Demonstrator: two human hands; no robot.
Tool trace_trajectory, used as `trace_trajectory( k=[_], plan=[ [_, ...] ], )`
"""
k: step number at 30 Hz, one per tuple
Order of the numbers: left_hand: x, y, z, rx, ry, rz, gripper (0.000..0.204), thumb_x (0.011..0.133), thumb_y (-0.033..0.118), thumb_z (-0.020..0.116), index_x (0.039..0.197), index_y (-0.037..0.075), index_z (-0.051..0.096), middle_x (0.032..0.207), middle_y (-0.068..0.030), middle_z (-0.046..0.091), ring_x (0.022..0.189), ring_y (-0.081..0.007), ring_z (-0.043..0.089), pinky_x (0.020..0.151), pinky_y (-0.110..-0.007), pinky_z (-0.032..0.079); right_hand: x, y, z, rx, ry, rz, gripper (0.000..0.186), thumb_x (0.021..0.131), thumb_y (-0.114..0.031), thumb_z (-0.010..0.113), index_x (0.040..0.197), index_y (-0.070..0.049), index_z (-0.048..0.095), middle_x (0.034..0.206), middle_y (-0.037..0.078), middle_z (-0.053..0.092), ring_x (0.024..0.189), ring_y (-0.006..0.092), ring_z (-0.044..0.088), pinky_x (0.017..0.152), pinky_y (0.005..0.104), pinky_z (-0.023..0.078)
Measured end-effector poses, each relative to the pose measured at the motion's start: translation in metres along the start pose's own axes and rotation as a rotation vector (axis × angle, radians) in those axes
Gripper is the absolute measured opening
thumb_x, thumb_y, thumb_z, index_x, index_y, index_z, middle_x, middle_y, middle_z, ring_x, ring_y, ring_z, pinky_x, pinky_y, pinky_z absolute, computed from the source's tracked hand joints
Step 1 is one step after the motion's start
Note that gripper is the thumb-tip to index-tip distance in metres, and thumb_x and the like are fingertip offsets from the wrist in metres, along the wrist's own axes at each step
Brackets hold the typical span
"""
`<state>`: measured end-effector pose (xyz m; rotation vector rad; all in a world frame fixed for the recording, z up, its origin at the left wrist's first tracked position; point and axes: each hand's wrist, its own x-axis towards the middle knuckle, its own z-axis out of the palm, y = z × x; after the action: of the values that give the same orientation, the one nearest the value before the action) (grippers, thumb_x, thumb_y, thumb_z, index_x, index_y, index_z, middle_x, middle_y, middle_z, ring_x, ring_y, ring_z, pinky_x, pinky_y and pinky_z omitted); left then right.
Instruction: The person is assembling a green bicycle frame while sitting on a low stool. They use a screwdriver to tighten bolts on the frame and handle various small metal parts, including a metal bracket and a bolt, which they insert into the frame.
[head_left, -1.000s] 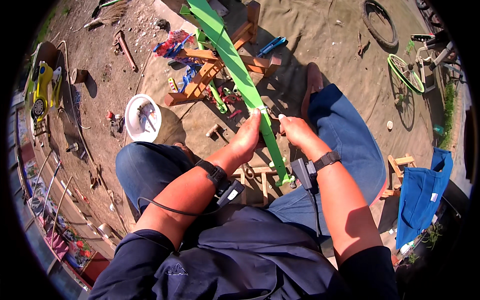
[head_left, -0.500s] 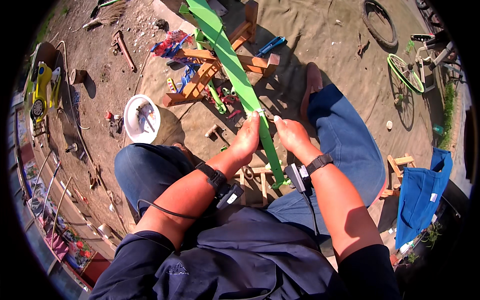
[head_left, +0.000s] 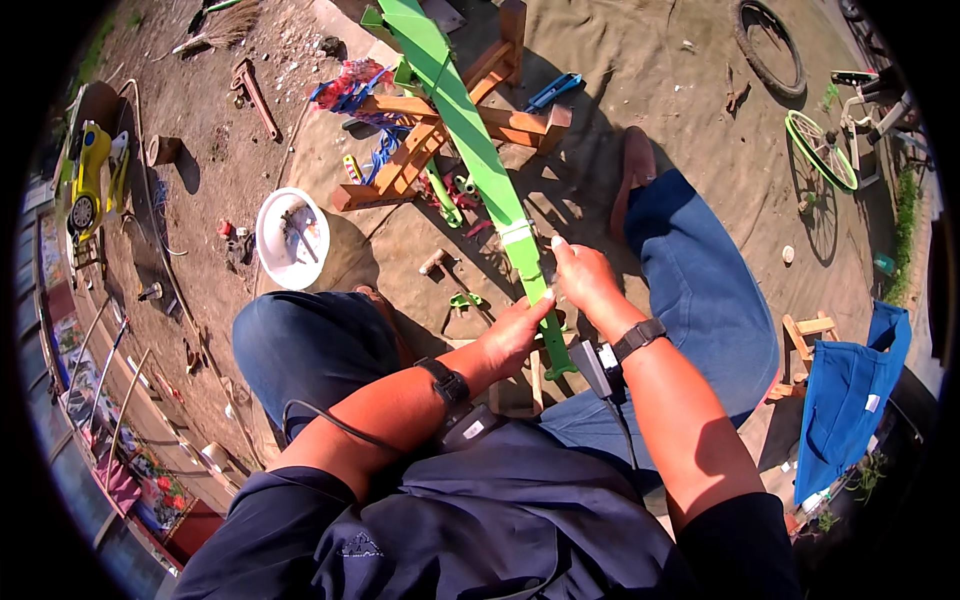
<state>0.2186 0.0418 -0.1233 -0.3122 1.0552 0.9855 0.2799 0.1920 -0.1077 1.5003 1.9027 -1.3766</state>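
Observation:
A long bright green metal beam [head_left: 470, 135] slopes from the far side toward my lap, propped on a wooden stand [head_left: 405, 160]. A pale band wraps the beam where it meets a narrower green end. My left hand [head_left: 518, 328] grips this narrow end low down, thumb on top and fingers beneath. Beside the beam's right edge, my right hand [head_left: 585, 275] is closed with the thumb uppermost; what its fingers hold is hidden. A hammer [head_left: 437, 264] lies on the ground cloth left of the beam, near a small green piece [head_left: 466, 300].
A white bucket [head_left: 293, 240] stands by my left knee. Beyond it lie a pipe wrench [head_left: 257, 98] and a broom [head_left: 225, 28]. A blue-handled tool [head_left: 553, 91] rests past the stand. On the right are a tyre [head_left: 770, 50], a green-rimmed wheel [head_left: 820, 150] and blue cloth [head_left: 850, 400].
My left hand has slid down the beam toward me, uncovering the pale band. My right hand has lowered slightly beside it. The view has shifted a little.

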Motion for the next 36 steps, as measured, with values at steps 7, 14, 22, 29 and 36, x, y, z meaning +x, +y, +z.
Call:
trace_trajectory(
  k=[7,14,22,29,36],
  plan=[
    [0.006,-0.005,0.008,-0.014,0.043,0.066,0.014,0.088,0.014,0.06,0.096,0.003,0.059,0.085,-0.0061,0.058,0.078,-0.0179,0.057,0.069,-0.034,0.049,-0.001,0.007,0.015,-0.002,0.085,-0.05,0.059,0.096,-0.05,0.035,0.088,0.0,0.064,0.087,0.024,0.065,0.089,0.0433,0.061,0.08,0.0483,0.046],
    [-0.004,0.003,0.011,-0.052,0.131,0.051,0.012,0.086,0.015,0.061,0.091,0.004,0.062,0.08,-0.0048,0.059,0.069,-0.0174,0.058,0.058,-0.032,0.05,-0.002,-0.006,0.02,0.013,0.09,-0.07,0.055,0.097,-0.045,0.036,0.093,0.001,0.065,0.096,0.027,0.064,0.095,0.0448,0.06,0.084,0.0498,0.047],
    [-0.018,0.012,0.019,-0.031,0.145,0.021,0.016,0.085,0.016,0.061,0.09,0.001,0.061,0.079,-0.0078,0.059,0.067,-0.0199,0.058,0.058,-0.035,0.051,-0.001,0.006,0.032,0.077,0.242,-0.22,0.053,0.098,-0.047,0.038,0.089,-0.003,0.065,0.088,0.023,0.065,0.088,0.0447,0.06,0.075,0.0478,0.047],
    [-0.032,0.025,0.029,0.013,0.165,0.041,0.016,0.082,0.014,0.061,0.086,-0.001,0.062,0.078,-0.0096,0.06,0.068,-0.0209,0.059,0.058,-0.036,0.05,0.01,0.013,0.04,0.141,0.337,-0.399,0.04,0.097,-0.036,0.042,0.084,-0.004,0.063,0.083,0.023,0.064,0.082,0.0439,0.06,0.07,0.049,0.048],
    [-0.046,0.031,0.036,-0.076,0.21,0.056,0.007,0.08,0.007,0.062,0.08,0.002,0.057,0.069,-0.0059,0.055,0.061,-0.0175,0.053,0.057,-0.032,0.044,0.021,0.017,0.046,0.286,0.294,-0.493,0.036,0.095,-0.032,0.044,0.082,-0.003,0.061,0.08,0.022,0.061,0.077,0.0434,0.059,0.065,0.0443,0.047]
  ],
)
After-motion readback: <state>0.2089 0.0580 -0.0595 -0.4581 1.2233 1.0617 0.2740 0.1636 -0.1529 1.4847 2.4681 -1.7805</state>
